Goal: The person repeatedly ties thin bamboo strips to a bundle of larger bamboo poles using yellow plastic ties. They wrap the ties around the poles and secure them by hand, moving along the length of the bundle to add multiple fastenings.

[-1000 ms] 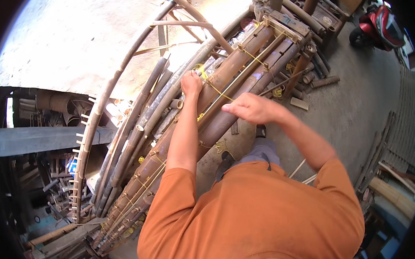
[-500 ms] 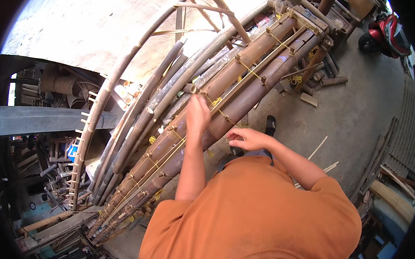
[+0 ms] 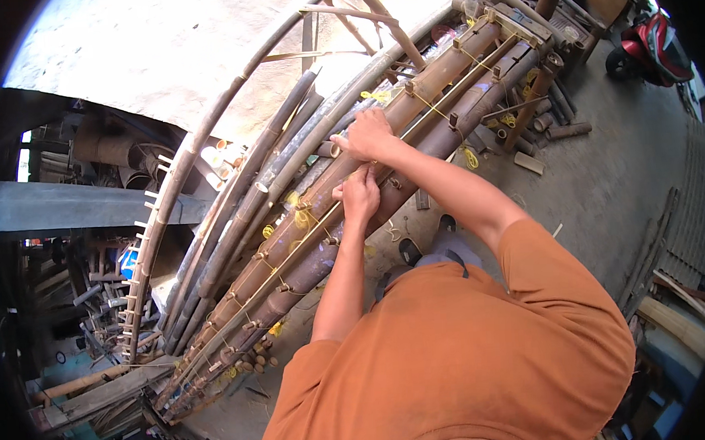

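Observation:
Two long brown bamboo poles run side by side from lower left to upper right: a far pole [image 3: 442,73] and a near pole [image 3: 474,106]. Short pegs and thin lashings join them along their length. My left hand [image 3: 359,194] is closed in a pinch at the far pole; whatever its fingertips grip is too small to name. Just beyond it, my right hand [image 3: 366,135] is curled above the same pole, and its fingers hide anything they hold. Loose yellow cord [image 3: 300,215] lies in loops on the pole, left of my left hand.
A curved pole with pegs [image 3: 151,211] and several grey pipes [image 3: 285,156] lie beyond the bamboo. To the right, a cut bamboo piece [image 3: 529,163] rests on the concrete floor [image 3: 599,207]. A red motorbike [image 3: 653,49] stands at the far right.
My right hand has swung from beside my body up and over to the far pole. My left hand has shifted slightly right and nearer to me, and yellow cord has moved among the poles.

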`<state>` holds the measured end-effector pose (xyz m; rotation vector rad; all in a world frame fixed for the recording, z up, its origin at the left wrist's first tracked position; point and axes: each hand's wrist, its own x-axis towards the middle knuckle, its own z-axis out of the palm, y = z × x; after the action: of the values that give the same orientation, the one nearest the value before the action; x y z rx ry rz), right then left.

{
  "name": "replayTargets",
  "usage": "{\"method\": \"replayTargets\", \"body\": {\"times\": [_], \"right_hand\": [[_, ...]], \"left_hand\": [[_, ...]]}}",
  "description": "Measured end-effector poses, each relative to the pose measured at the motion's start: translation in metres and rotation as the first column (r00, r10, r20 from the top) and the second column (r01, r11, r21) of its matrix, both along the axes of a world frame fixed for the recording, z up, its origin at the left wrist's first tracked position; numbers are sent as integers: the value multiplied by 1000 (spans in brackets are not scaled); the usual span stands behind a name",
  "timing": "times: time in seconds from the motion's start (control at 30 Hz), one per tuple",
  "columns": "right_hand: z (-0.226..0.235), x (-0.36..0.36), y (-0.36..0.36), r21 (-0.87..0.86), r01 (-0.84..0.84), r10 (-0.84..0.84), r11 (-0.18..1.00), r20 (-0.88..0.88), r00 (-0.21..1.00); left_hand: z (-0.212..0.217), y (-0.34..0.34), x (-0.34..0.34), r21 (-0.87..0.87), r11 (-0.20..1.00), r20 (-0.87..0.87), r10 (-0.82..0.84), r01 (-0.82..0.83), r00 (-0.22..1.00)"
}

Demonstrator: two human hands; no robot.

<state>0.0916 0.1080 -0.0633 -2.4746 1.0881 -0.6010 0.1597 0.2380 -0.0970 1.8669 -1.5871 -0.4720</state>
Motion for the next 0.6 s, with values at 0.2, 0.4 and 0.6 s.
{"method": "replayTargets", "body": {"times": [0.2,0.4,0.6], "right_hand": [[74,-52,52,546,-608,147,577,662,734],[-51,-123,138,377,-505,432,776,265,862],[-45,-138,145,159,-476,474,865,51,879]], "left_hand": [[-10,8,12,20,999,140,33,-36,990],[21,-2,-9,85,985,-91,155,-147,984],[48,-125,48,-177,954,-416,148,-240,897]]}}
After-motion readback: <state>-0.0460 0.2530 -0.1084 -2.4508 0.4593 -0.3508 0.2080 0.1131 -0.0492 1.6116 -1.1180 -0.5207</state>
